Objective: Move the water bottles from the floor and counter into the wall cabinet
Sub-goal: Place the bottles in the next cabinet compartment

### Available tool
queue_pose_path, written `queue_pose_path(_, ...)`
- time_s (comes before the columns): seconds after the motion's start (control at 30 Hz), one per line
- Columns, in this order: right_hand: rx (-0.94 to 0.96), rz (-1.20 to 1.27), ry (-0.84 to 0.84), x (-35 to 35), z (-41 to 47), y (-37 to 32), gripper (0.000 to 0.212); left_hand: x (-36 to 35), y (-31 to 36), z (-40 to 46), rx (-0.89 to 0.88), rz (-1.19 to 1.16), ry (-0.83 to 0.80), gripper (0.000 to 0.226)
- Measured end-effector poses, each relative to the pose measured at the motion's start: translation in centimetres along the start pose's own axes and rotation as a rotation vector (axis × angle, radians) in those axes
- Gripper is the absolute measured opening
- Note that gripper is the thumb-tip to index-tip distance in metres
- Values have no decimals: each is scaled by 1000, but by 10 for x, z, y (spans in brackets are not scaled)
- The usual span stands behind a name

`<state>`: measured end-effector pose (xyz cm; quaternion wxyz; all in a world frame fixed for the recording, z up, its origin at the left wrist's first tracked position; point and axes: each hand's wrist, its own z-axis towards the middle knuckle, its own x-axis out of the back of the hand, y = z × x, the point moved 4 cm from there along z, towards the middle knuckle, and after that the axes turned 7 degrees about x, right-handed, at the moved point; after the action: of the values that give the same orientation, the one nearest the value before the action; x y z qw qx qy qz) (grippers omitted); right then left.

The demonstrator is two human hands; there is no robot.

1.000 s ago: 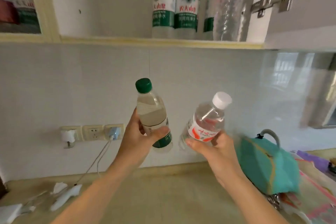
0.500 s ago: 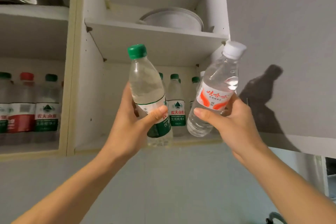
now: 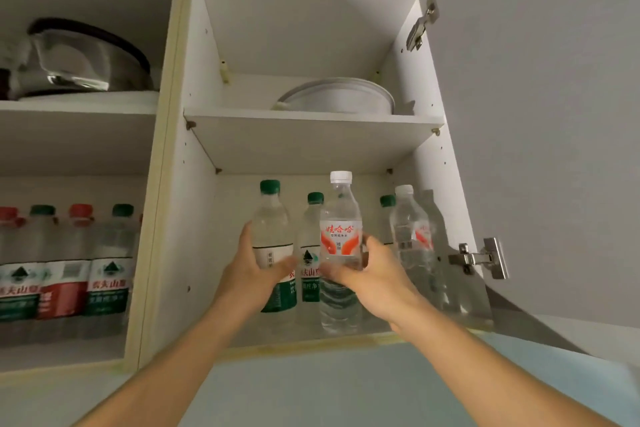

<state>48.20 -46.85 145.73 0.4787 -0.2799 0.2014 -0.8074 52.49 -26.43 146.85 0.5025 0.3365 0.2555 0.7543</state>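
Water bottles are the load here, and 2 of them are in the hands at the mouth of the wall cabinet (image 3: 194,218). The left hand (image 3: 249,274) is wrapped around the label band of a green-capped bottle (image 3: 272,239), thumb across the front; the right hand (image 3: 372,274) grips a white-capped bottle (image 3: 341,218) with a red label at about mid-height. Both bottles stand upright over the front of the lower shelf (image 3: 311,340), though I cannot tell whether their bases touch it. Behind and just beside them stand several shelved bottles (image 3: 412,236), and more fill the neighbouring compartment on the left. They look full, so each should be fairly heavy for its size; the thin clear plastic will likely give under a hard squeeze and may be slick. Holding at the labelled waist seems soundest. Sliding them in risks knocking over the bottles already standing there.
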Motion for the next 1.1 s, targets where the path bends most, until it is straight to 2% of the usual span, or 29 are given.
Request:
queue_pose_path(0.1,11,-78,-33,-16,9,-1,38,11,-9,11,43,58,1,84)
queue_pose_path(0.2,65,-173,-71,-33,12,-2,36,24,-15,19,53,213,53,86)
queue_pose_path(0.33,143,-301,-61,-56,8,-2,68,38,-26,25,139,355,123,76)
queue_pose_path(0.4,162,-328,-53,-67,9,-4,74,45,-26,25,178,475,161,70)
queue_pose_path(0.57,151,-251,-114,-95,20,-7,65,47,-29,21,219,543,268,65)
queue_pose_path(0.77,125,-229,-197,-119,32,-8,58,44,-35,16,220,689,250,78)
queue_pose_path(0.87,104,-247,-219,-126,39,-8,60,47,-30,8,74,945,191,100)
queue_pose_path(1.0,132,-300,-262,-134,44,-8,84,52,-2,-2,-272,1537,309,126)
queue_pose_path(1.1,126,-298,-292,-138,48,-6,91,60,7,10,-220,1853,321,134)
